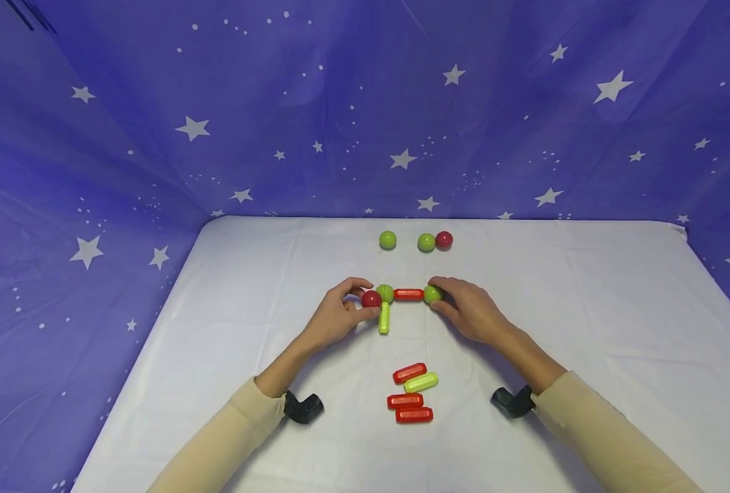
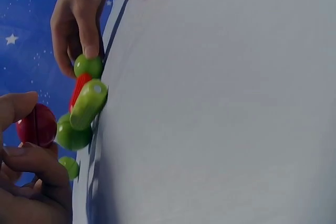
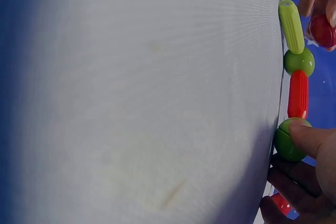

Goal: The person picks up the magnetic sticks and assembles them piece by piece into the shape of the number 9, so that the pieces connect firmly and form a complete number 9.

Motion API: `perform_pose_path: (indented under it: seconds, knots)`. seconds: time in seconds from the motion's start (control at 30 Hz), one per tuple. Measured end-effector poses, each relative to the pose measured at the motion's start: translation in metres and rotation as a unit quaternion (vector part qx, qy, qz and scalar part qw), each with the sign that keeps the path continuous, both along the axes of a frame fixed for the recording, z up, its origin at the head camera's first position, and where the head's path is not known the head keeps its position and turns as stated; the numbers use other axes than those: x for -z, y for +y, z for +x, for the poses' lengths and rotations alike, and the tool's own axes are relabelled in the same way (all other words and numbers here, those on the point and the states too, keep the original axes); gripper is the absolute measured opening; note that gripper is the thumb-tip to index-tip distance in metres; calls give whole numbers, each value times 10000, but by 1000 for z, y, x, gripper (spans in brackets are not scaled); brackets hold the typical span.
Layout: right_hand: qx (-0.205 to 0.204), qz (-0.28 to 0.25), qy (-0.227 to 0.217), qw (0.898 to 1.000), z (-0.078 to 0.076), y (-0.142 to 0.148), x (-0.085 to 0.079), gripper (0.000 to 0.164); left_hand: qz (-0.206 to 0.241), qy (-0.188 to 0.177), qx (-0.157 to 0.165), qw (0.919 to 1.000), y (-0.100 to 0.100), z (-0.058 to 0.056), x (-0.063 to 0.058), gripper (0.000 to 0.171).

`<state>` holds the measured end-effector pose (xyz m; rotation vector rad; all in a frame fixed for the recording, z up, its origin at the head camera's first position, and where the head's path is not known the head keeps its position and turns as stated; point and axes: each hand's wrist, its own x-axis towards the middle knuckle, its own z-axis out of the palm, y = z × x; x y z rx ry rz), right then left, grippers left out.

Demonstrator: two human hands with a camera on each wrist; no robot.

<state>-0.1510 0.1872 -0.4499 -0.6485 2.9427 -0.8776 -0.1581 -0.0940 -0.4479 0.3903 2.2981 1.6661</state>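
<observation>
My left hand [image 1: 334,318] pinches a glossy red ball [image 1: 371,299] between thumb and fingers; the left wrist view shows a seam line across this red ball [image 2: 37,126]. Close to its right is a green ball [image 1: 385,293], from which a yellow-green ribbed rod [image 1: 384,320] points toward me. A red rod [image 1: 409,294] runs rightward from that ball to a second green ball [image 3: 291,141]. My right hand [image 1: 472,311] holds this second ball with thumb and fingers. Whether the red ball touches the middle green one cannot be told.
Nearer me on the white-covered table [image 1: 229,342] lie several loose rods, among them a red rod [image 1: 414,415] and a yellow-green rod [image 1: 421,382]. Toward the back edge sit a lone green ball [image 1: 387,239] and a green ball [image 1: 426,242] beside a red ball [image 1: 444,239].
</observation>
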Motion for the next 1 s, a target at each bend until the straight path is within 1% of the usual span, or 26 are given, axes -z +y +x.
perform_pose_path:
  seconds: [0.13, 0.3, 0.5, 0.7, 0.87, 1.0]
  knots:
    - [6, 12, -11, 10000, 0, 0, 0, 42, 18, -22, 157, 9999, 0, 9, -1, 45]
    - [5, 56, -19, 10000, 0, 0, 0, 42, -86, -10, 445, 9990, -2, 21, -1, 42]
    - [-7, 53, -10, 10000, 0, 0, 0, 42, -115, -91, 733, 9972, -5, 31, 1, 41]
    - [-33, 23, 7, 10000, 0, -1, 0, 42, -343, -50, 1056, 9938, -7, 38, 4, 42]
    - [-24, 4, 8, 10000, 1, -1, 0, 42, -485, -37, 1243, 9911, -7, 39, 8, 40]
    - [-14, 9, 36, 10000, 1, -1, 0, 43, -548, 46, 1357, 9892, -6, 39, 9, 40]
